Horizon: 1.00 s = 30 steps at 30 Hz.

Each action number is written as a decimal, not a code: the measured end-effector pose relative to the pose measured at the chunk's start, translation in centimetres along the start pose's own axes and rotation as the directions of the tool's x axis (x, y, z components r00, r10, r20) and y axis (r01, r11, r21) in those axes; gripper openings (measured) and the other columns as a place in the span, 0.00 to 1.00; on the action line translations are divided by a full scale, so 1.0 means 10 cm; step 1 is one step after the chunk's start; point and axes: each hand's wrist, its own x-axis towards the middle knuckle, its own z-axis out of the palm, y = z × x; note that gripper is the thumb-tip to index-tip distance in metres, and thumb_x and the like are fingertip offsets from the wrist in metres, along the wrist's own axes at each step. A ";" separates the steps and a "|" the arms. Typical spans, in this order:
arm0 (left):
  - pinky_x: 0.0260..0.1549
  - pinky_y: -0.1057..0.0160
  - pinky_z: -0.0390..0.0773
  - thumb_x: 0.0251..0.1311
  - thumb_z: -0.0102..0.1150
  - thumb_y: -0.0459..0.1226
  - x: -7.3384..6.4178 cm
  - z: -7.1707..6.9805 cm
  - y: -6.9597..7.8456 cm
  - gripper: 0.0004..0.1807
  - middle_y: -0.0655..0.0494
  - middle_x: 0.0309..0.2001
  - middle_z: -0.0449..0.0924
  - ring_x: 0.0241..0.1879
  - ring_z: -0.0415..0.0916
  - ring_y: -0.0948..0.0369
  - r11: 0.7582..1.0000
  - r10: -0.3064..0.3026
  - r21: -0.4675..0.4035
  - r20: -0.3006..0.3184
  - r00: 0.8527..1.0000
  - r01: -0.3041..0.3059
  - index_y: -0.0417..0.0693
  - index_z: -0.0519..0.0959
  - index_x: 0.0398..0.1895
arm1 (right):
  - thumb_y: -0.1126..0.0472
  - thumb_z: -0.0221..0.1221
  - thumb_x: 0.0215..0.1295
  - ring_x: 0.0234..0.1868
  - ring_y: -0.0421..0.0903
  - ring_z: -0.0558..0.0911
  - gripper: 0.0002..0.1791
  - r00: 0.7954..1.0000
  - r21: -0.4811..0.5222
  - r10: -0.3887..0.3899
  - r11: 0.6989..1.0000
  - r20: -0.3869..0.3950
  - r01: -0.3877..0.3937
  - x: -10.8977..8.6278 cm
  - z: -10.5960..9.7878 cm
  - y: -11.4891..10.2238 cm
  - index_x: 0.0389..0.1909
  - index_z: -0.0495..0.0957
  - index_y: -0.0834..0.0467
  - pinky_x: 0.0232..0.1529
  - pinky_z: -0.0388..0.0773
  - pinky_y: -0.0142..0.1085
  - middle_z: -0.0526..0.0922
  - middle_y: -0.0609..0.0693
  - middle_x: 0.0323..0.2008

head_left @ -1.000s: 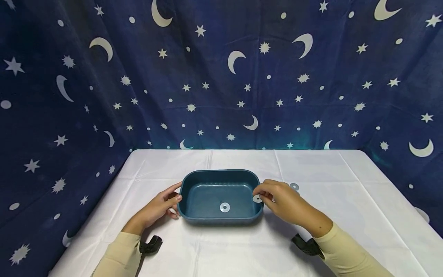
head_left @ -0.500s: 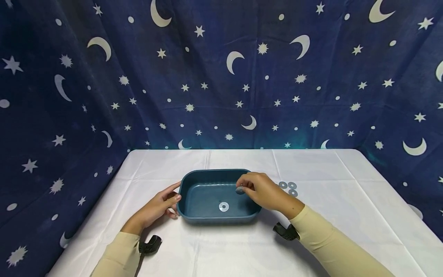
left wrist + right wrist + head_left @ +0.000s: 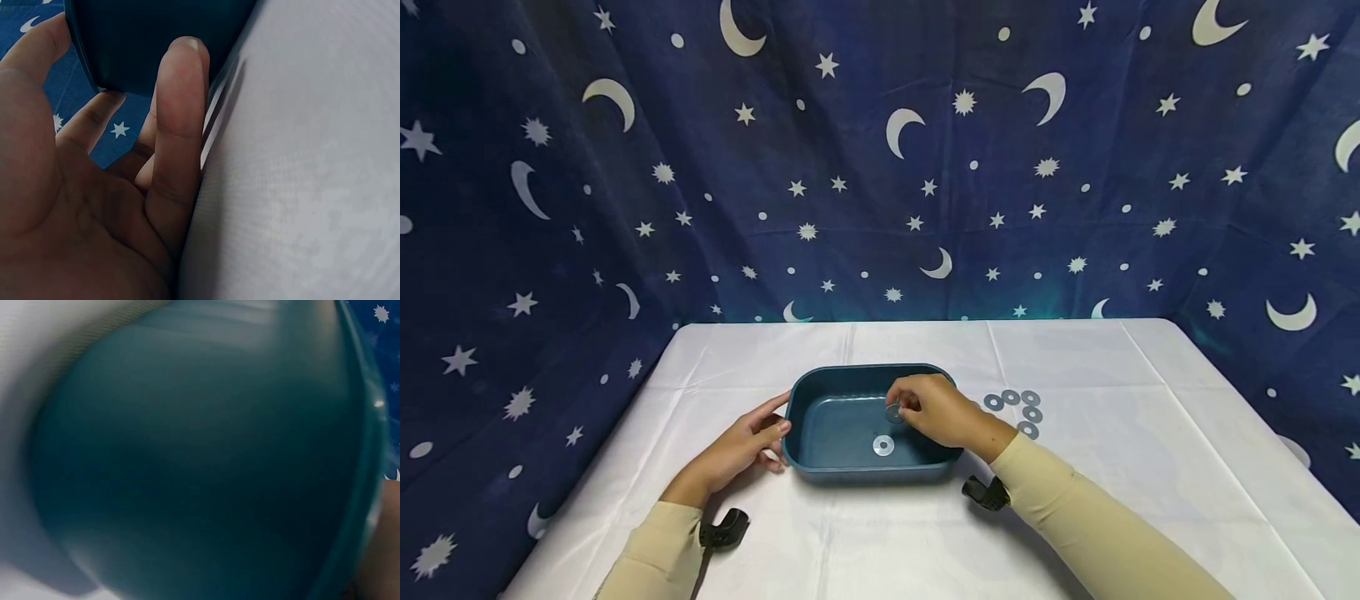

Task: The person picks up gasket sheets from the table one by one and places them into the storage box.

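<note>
Moved since one second ago: the right hand [image 3: 936, 411], gone from the three o'clock rim of a teal bin [image 3: 865, 477] toward nine o'clock, now over its interior.

Head view: this hand pinches a flat grey ring [image 3: 892, 414] between thumb and fingers, inside the bin. Another ring [image 3: 876, 447] lies flat on the floor of the bin, at five o'clock from centre. Five loose rings [image 3: 1033, 420] show at three o'clock, outside the bin on a white-covered table [image 3: 1090, 367]. At nine o'clock, the left hand [image 3: 737, 450] touches the bin's end, fingers loosely spread.

Left wrist view: the thumb and one fingertip [image 3: 111, 100] meet the bin's edge, fingers apart.

Right wrist view: the bin's blurred wall fills the middle; a patch of skin [image 3: 386, 550] shows at four o'clock. The pinch cannot be told here.
</note>
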 end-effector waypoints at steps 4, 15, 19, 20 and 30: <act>0.31 0.59 0.87 0.75 0.51 0.42 0.00 0.00 -0.01 0.39 0.43 0.49 0.69 0.31 0.81 0.58 1.000 -0.007 0.004 -0.003 1.000 0.007 0.46 0.45 0.81 | 0.69 0.63 0.65 0.32 0.38 0.76 0.08 1.000 -0.008 0.021 1.000 0.002 -0.021 0.08 0.04 -0.01 0.42 0.85 0.57 0.36 0.77 0.30 0.82 0.44 0.31; 0.30 0.60 0.87 0.75 0.51 0.42 0.01 0.00 -0.01 0.39 0.45 0.49 0.68 0.31 0.81 0.60 1.000 -0.005 0.004 0.004 1.000 0.005 0.45 0.45 0.81 | 0.70 0.62 0.66 0.32 0.39 0.76 0.09 0.996 0.022 0.073 0.997 0.050 -0.074 0.21 0.19 0.05 0.43 0.85 0.57 0.33 0.76 0.31 0.82 0.46 0.32; 0.30 0.60 0.87 0.75 0.51 0.42 0.02 0.00 -0.01 0.39 0.47 0.48 0.69 0.31 0.81 0.60 1.000 -0.006 0.006 0.002 1.000 0.006 0.45 0.45 0.81 | 0.70 0.62 0.66 0.31 0.40 0.76 0.08 0.995 0.027 0.087 0.996 0.054 -0.088 0.23 0.23 0.06 0.42 0.85 0.57 0.33 0.76 0.31 0.82 0.47 0.32; 0.30 0.60 0.87 0.75 0.51 0.42 0.02 0.00 0.00 0.39 0.47 0.48 0.69 0.31 0.81 0.59 1.000 -0.008 0.004 -0.002 1.000 0.008 0.46 0.45 0.81 | 0.70 0.62 0.65 0.31 0.40 0.76 0.08 0.995 0.027 0.088 0.996 0.055 -0.089 0.23 0.24 0.06 0.41 0.85 0.57 0.34 0.76 0.31 0.82 0.47 0.32; 0.31 0.59 0.87 0.75 0.51 0.42 0.01 0.00 0.01 0.39 0.45 0.49 0.68 0.30 0.81 0.59 1.000 -0.005 0.003 0.002 1.000 0.005 0.45 0.45 0.81 | 0.73 0.61 0.63 0.29 0.40 0.75 0.10 0.996 0.014 0.071 0.997 0.059 -0.072 0.24 0.30 0.12 0.39 0.85 0.58 0.31 0.73 0.31 0.80 0.46 0.28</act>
